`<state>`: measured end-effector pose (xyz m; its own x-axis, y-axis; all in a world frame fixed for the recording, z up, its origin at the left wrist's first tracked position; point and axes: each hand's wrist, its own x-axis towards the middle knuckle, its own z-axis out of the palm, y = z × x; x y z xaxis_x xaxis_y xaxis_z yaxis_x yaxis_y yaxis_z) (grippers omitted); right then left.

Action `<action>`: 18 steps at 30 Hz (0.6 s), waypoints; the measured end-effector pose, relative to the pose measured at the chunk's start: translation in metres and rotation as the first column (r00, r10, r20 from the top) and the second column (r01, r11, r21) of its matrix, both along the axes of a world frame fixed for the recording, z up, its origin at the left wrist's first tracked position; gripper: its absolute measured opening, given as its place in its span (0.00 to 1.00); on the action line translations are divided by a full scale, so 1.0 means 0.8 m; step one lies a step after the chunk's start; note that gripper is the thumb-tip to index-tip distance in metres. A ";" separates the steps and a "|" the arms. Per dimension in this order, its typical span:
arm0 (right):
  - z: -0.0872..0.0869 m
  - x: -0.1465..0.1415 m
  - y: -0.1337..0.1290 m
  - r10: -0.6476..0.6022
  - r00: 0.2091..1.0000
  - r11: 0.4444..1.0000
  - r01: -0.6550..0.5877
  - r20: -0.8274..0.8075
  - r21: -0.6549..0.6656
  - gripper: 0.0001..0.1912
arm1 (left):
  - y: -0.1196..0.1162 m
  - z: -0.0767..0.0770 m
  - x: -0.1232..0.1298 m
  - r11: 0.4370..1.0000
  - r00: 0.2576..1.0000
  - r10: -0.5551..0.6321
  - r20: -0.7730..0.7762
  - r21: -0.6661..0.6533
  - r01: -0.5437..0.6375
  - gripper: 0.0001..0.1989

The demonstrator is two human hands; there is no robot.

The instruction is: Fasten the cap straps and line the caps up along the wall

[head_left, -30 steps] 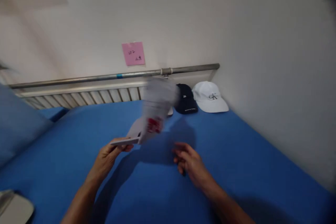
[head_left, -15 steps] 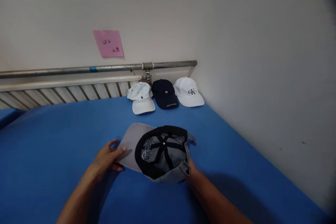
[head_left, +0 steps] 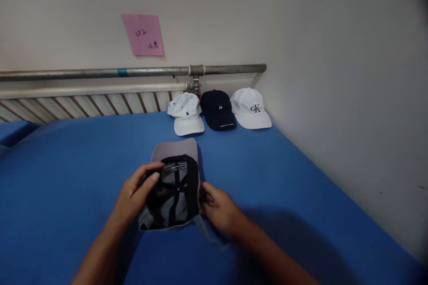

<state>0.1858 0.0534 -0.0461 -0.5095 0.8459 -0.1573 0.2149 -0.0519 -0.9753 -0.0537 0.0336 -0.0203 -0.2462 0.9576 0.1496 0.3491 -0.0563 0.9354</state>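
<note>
A grey baseball cap is held over the blue surface, its hollow inside facing me and its brim pointing away. Black seam bands cross the lining. My left hand grips the cap's left edge near the brim, with thumb and fingers on the sweatband. On the opposite side, my right hand is closed on the cap's right edge; some of its fingers are hidden behind the cap. A loose back strap hangs blurred below the right hand.
Along the back stand a white cap with a small dark emblem, a black cap and a white cap with black letters. Behind them run a radiator and a metal pipe. A pink note is on the wall.
The grey cap has turned so its brim points away instead of left. My left hand has shifted from the brim to the cap's side edge, and my right hand has come into fuller view.
</note>
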 end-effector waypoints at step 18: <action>0.031 0.002 -0.042 0.211 0.940 0.396 -0.332 0.267 0.856 0.08 | -0.011 0.008 -0.021 0.867 0.591 -0.465 -0.659 -0.203 0.455 0.13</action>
<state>0.1876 0.0197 -0.0211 -0.7719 0.3680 0.5184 0.1461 0.8963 -0.4186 -0.0705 0.0250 -0.0141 0.3903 0.9176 0.0761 0.8035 -0.3798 0.4585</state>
